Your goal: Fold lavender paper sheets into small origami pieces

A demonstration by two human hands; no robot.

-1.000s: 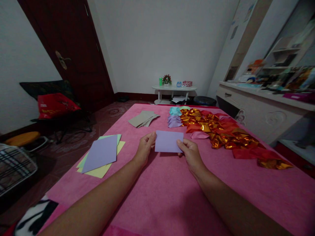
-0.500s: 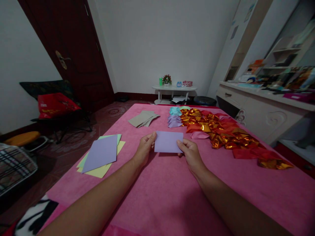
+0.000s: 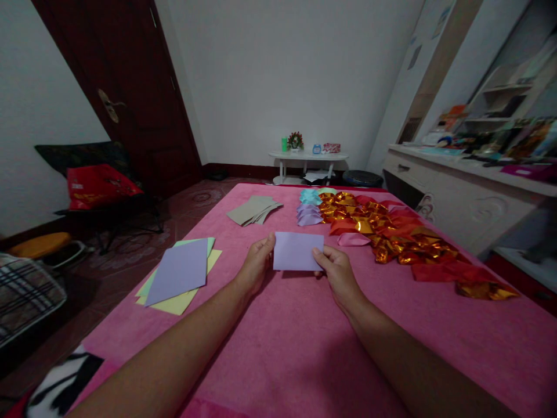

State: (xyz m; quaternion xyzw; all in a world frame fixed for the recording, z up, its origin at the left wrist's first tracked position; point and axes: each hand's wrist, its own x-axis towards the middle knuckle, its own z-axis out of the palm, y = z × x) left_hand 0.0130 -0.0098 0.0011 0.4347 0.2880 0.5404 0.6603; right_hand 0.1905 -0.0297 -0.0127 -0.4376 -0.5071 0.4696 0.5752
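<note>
Two hands (image 3: 256, 262) (image 3: 337, 270) hold one lilac sheet (image 3: 296, 251) between them

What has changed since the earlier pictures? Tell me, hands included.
Nothing has visibly moved, and nothing was taken hold of or let go. The left hand and right hand still hold the small purple sheet at opposite edges. The coloured sheets, grey sheets and folded shiny pieces lie as before.

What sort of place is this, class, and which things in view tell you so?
Probably a room in a home: a dark wooden door stands at the left, a small white table with a little potted plant is by the wall, and a cluttered dresser lines the right.
</note>
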